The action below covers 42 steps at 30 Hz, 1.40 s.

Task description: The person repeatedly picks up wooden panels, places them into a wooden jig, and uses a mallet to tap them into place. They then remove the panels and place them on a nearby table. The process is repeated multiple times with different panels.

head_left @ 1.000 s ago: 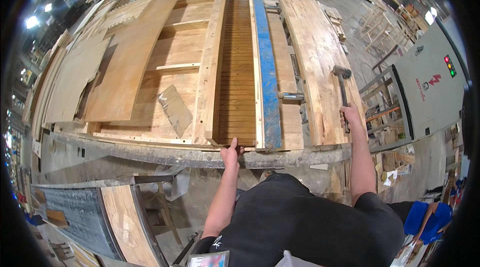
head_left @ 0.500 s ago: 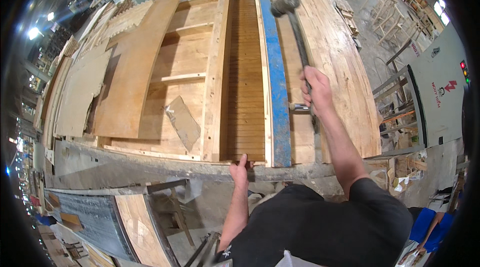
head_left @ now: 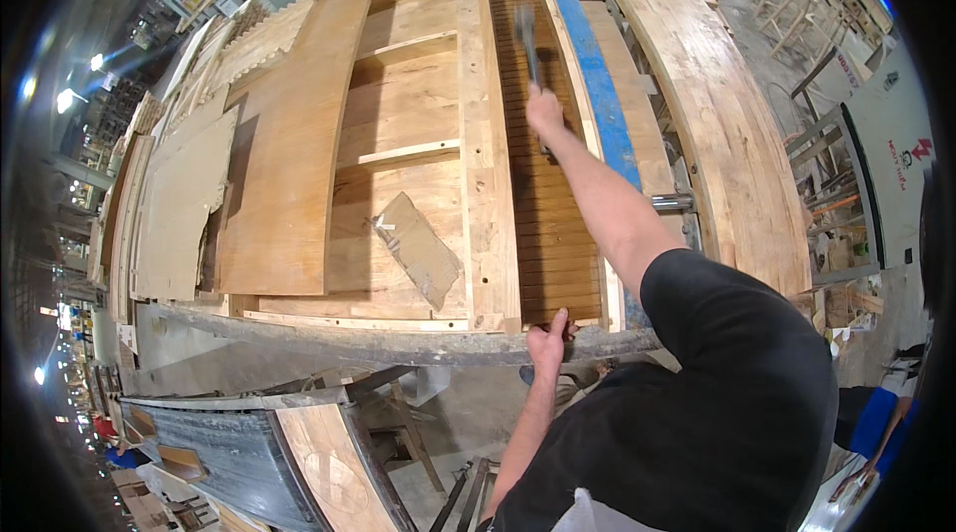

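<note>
My right hand (head_left: 545, 112) is closed around the handle of a mallet (head_left: 524, 26), blurred by motion, over the brown slatted panel (head_left: 543, 268). The mallet's head is toward the panel's far half; I cannot tell whether it touches. At the panel's near end, my left hand (head_left: 548, 343) grips the edge, thumb on top and fingers partly hidden. A pale wooden frame (head_left: 488, 223) borders the panel on the left. Along its right side runs a scuffed blue bar (head_left: 597, 74), partly covered by my right arm.
A torn cardboard piece (head_left: 423, 253) lies inside the frame. Plywood sheets (head_left: 284, 153) lean over its left part. At right are a broad wooden board (head_left: 712, 104), a metal rod (head_left: 672, 201) and a grey cabinet (head_left: 901, 124). A roller-like dark table (head_left: 224, 457) stands lower left.
The mallet has swung from above the right side of the blue bar to over the slatted panel, leftward and forward. My left hand stays at the panel's near end while the view has shifted.
</note>
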{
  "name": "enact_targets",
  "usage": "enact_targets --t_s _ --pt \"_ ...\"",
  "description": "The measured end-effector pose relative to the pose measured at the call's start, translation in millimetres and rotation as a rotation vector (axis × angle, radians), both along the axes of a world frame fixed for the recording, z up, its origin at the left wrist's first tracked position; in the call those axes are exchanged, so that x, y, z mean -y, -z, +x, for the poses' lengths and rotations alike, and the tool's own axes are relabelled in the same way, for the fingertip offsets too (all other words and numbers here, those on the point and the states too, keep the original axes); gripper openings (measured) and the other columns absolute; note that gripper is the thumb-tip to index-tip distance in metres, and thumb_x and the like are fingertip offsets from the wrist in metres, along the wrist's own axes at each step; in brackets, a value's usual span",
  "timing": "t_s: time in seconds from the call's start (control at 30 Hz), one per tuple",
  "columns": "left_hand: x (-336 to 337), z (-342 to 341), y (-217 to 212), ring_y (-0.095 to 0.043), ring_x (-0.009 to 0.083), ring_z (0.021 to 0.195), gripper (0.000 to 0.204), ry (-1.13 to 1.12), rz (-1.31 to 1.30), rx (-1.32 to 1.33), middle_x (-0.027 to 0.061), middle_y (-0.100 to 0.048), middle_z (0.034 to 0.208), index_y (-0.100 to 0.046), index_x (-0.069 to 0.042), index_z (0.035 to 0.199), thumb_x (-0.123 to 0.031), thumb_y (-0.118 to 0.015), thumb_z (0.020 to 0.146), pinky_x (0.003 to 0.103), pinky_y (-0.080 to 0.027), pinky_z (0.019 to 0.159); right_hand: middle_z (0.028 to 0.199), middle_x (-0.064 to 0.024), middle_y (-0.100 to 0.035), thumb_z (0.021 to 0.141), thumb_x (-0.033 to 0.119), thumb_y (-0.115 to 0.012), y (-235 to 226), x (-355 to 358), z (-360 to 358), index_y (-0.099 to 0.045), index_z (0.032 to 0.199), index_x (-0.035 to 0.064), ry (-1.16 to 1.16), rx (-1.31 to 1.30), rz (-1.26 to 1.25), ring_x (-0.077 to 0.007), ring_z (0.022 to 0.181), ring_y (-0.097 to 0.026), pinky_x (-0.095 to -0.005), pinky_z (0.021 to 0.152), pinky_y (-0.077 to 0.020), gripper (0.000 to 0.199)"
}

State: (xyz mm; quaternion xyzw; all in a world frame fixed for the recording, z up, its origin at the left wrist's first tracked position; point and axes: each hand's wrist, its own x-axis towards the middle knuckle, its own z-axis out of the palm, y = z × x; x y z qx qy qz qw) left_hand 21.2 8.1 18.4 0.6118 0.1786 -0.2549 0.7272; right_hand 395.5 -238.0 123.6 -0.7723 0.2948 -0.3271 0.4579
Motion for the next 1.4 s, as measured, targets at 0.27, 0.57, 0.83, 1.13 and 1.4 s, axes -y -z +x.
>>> enact_targets --t_s 0.27,0.57,0.83,1.13,1.4 --pt "-5.7 -1.9 9.7 -0.068 0.0147 0.065 0.025 -0.031 0.05 0.05 0.0078 -0.071 0.076 -0.071 0.005 0.087 -0.019 -0.075 0.094 0.027 -0.05 0.057 0.082 -0.0331 -0.064 0.106 0.043 -0.045 -142.5 11.5 51.2 -0.059 0.095 -0.0069 -0.015 0.453 -0.13 -0.052 0.079 -0.063 -0.0563 0.07 -0.0475 0.053" --pt "-6.3 -0.8 -7.2 -0.067 0.0167 0.06 0.029 -0.08 0.08 0.012 0.0108 -0.072 0.078 -0.071 0.006 0.089 -0.022 -0.078 0.091 0.03 -0.052 0.056 0.063 -0.014 -0.058 0.101 0.045 -0.052 -88.3 17.1 76.3 -0.056 0.083 0.0016 -0.473 0.143 0.736 -0.0266 0.049 -0.058 -0.0456 0.044 -0.0456 0.047" --pt "-2.9 2.7 -5.0 -0.066 0.0185 0.062 0.028 -0.006 -0.021 0.013 0.0118 -0.071 0.083 -0.071 0.007 0.094 -0.02 -0.077 0.092 0.032 -0.056 0.053 0.059 0.0048 -0.039 0.099 0.041 -0.062 -169.9 92.0 -162.5 -0.055 0.087 0.011 -0.04 0.28 0.542 -0.0065 0.043 -0.035 -0.0277 0.037 -0.025 0.033" --pt "1.4 0.1 -0.3 -0.067 0.0182 0.062 0.032 0.017 -0.1 0.008 0.0114 -0.07 0.08 -0.07 0.008 0.091 -0.023 -0.076 0.093 0.031 -0.054 0.05 0.108 -0.0284 -0.07 0.088 0.051 -0.067 -27.6 262.2 -407.3 -0.068 0.112 -0.0032 0.519 -0.613 -0.385 -0.0456 0.107 -0.066 -0.0528 0.09 -0.0504 0.059" --pt "-9.2 0.5 -0.6 -0.066 0.0156 0.055 0.038 0.027 0.015 0.05 0.0086 -0.07 0.074 -0.07 0.003 0.086 -0.033 -0.076 0.092 0.03 -0.048 0.047 0.119 -0.0265 -0.066 0.093 0.038 -0.064 -47.1 200.8 -472.4 -0.063 0.123 0.0017 0.397 -0.897 -0.601 -0.0469 0.113 -0.061 -0.0553 0.092 -0.0498 0.047"
